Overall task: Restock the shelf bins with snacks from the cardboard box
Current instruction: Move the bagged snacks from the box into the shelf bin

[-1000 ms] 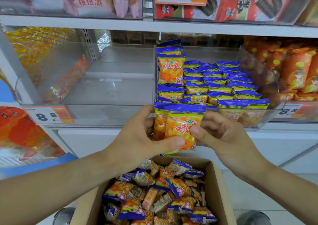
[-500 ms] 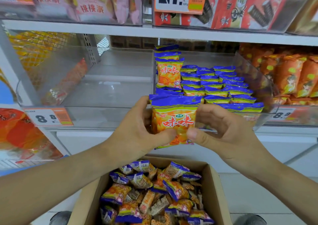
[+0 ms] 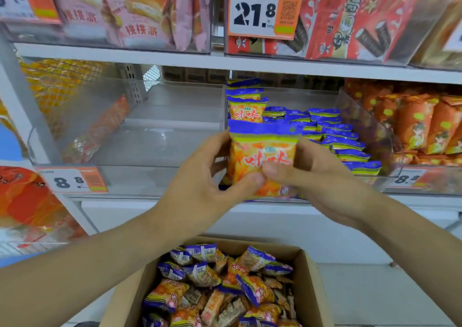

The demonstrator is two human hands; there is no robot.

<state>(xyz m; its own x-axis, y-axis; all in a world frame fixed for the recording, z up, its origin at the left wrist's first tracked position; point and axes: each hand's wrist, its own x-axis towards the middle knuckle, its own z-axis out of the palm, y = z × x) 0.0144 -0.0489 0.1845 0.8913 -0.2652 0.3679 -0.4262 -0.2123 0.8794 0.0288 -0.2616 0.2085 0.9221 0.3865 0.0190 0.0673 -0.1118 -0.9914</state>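
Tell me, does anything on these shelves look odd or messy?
Mostly tidy. The clear bin left of the stocked bin holds nothing, unlike its full neighbours. Packets in the box lie jumbled, while the shelved ones stand in rows.

Orange snack packet [image 3: 262,151] (blue-topped)

Both hands at centre hold upright orange-and-blue snack packet [image 3: 262,159]: left hand [image 3: 200,189] grips from 9 o'clock side, right hand [image 3: 322,186] from 3 o'clock, thumbs meeting on front. Behind, at 1 o'clock, clear bin [image 3: 360,116] holds rows of same packets. Open cardboard box [image 3: 310,289] at 6 o'clock, full of loose packets.
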